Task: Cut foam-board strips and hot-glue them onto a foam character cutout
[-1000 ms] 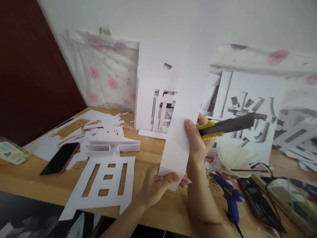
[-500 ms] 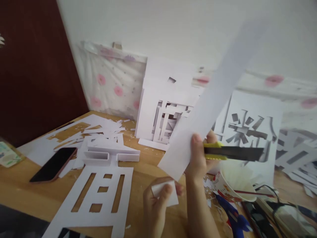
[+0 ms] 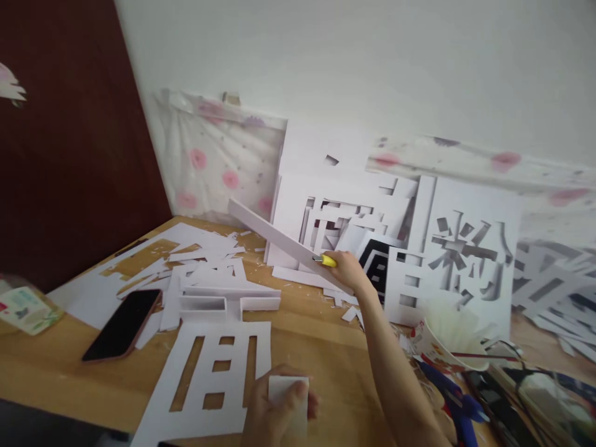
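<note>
My left hand [image 3: 270,413], low in the view, is closed on a small white board piece [image 3: 285,388], its thumb pressed on the face. Farther out, my right hand [image 3: 347,271] grips a yellow utility knife [image 3: 328,261] and a long white strip [image 3: 274,234] together. The strip slants up to the left, its near end partly hidden by the hand. Beside my left hand lies a white cut-out character [image 3: 186,406] with rectangular openings. Narrow white walls [image 3: 254,303] stand on edge at its upper part.
A phone [image 3: 123,326] rests at the left near white scraps [image 3: 205,239]. White cut-out boards [image 3: 470,198] lean against the wall. At the right are a paper bowl [image 3: 435,344], a blue glue gun [image 3: 454,397] and cables.
My right hand has moved forward, away from my left. The strip has swung from leaning up-right to slanting up-left, and the knife's blade now points left. The view has shifted slightly.
</note>
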`<state>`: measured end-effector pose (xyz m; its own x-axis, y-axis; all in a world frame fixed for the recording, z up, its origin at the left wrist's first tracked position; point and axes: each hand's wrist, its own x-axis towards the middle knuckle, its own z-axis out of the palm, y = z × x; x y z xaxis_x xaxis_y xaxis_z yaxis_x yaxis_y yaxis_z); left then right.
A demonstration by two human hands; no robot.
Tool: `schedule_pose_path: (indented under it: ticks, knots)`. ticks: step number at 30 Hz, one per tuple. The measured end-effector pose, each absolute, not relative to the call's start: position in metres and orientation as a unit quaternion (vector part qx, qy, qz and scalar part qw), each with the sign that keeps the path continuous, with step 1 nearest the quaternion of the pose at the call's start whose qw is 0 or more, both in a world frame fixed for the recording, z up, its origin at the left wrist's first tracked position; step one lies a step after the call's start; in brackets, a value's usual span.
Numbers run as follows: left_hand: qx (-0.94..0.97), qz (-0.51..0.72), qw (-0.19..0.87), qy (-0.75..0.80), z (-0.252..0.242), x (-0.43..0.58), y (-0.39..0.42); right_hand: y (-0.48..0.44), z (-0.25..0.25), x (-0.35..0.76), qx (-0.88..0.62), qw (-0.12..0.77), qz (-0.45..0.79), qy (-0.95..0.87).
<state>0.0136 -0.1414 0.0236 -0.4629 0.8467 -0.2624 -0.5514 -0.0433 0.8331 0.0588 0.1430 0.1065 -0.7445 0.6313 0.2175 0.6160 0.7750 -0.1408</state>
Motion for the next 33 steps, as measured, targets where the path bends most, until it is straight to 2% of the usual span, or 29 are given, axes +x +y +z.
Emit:
schedule_pose_path:
  ticks: [5,13,18,21,25,28,30,32,33]
  knots:
    - [0.171,0.689,0.507,0.489,0.032,-0.011,-0.155,0.173,0.09,0.016,-0.345,0.017,0.047,-0.937]
    - [0.179,0.663,0.472,0.553,0.029,-0.032,-0.16,0.154,0.084,0.04,-0.471,0.053,-0.004,-0.88]
    - [0.227,0.615,0.467,0.593,0.021,-0.048,-0.159,0.084,0.042,0.091,-0.493,0.013,0.038,-0.869]
    - [0.276,0.585,0.431,0.629,0.016,-0.058,-0.161,0.053,0.014,0.119,-0.507,-0.001,0.05,-0.861]
    - [0.214,0.613,0.391,0.652,0.015,-0.063,-0.164,0.051,-0.005,0.144,-0.537,0.009,0.048,-0.842]
    - [0.174,0.636,0.382,0.648,0.013,-0.063,-0.166,0.052,0.007,0.153,-0.546,0.036,0.043,-0.836]
    - [0.165,0.646,0.382,0.641,0.011,-0.062,-0.166,0.034,0.028,0.156,-0.506,0.091,0.076,-0.854]
    - [0.173,0.654,0.382,0.63,0.007,-0.061,-0.165,-0.003,0.054,0.158,-0.342,0.269,0.246,-0.866]
    - [0.184,0.657,0.38,0.625,0.006,-0.06,-0.165,-0.028,0.065,0.158,-0.265,0.321,0.334,-0.846]
